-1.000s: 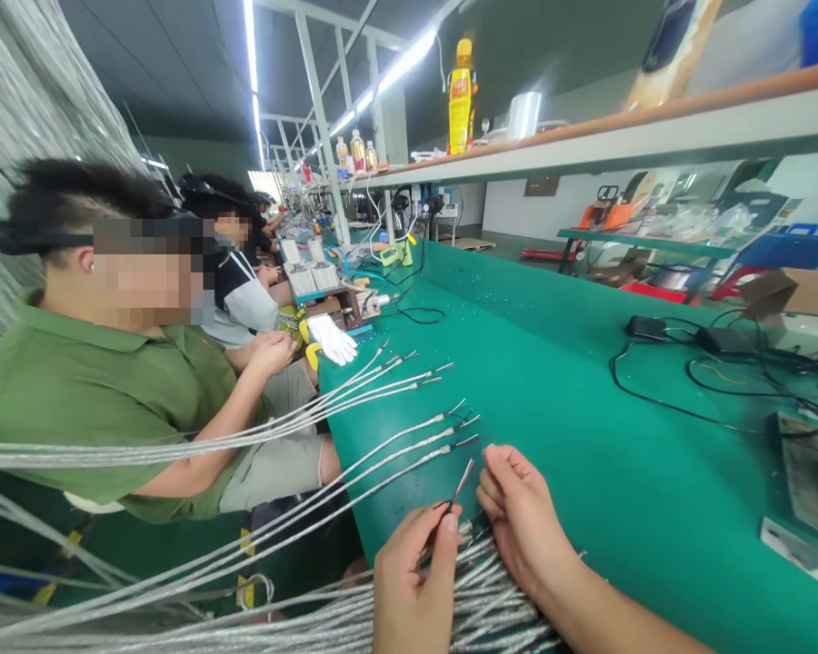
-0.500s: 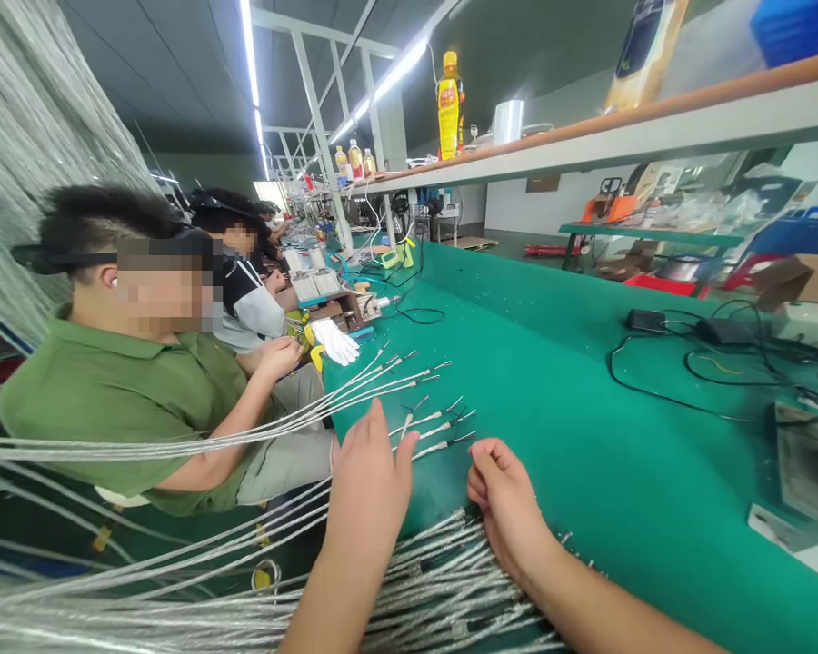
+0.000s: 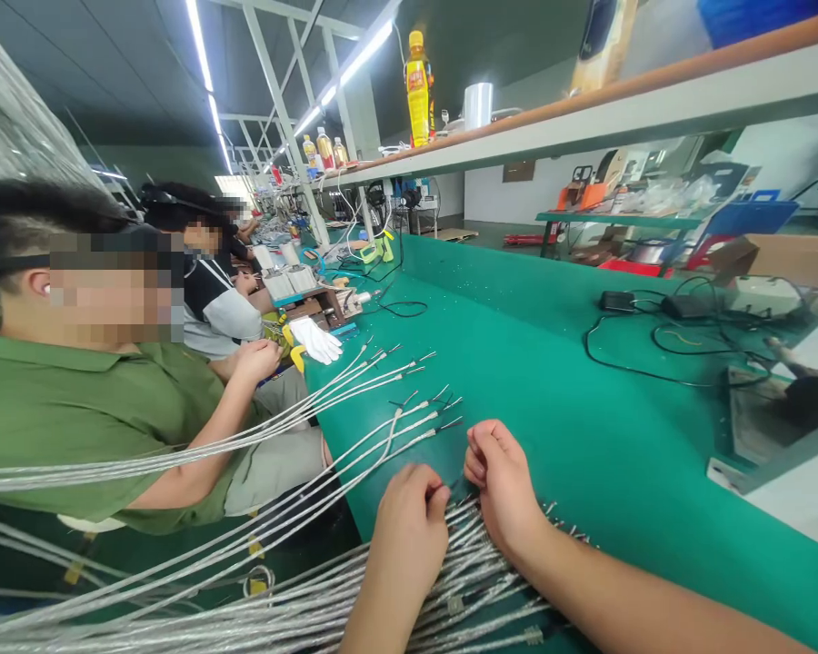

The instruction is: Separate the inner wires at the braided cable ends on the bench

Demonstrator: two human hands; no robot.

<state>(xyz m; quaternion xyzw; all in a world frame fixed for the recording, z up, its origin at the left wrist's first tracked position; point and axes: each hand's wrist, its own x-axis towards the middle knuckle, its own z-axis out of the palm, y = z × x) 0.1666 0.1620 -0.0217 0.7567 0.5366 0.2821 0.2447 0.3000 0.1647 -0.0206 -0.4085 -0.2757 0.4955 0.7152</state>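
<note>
The left hand (image 3: 413, 522) is half closed, its fingers curled over and its thumb close to the forefinger; it sits low over a thick bundle of cables (image 3: 467, 554), and whether its tips hold one cannot be told. The right hand (image 3: 501, 481) is more tightly curled, thumb laid against the bent forefinger, and any small thing pinched there is hidden. The hands are near each other but apart. The bundle runs beneath the left hand and forearm, its cut ends showing between the hands and beneath the right wrist. Just beyond the left hand, a few separate cables (image 3: 415, 440) lie on the green table (image 3: 518, 363) with dark wire tips pointing toward the right hand. Farther beyond is another group. A white glove (image 3: 317, 341) lies well past the left hand, near a co-worker (image 3: 109, 409). A black cord (image 3: 613, 374) is well to the right of the right hand.
</note>
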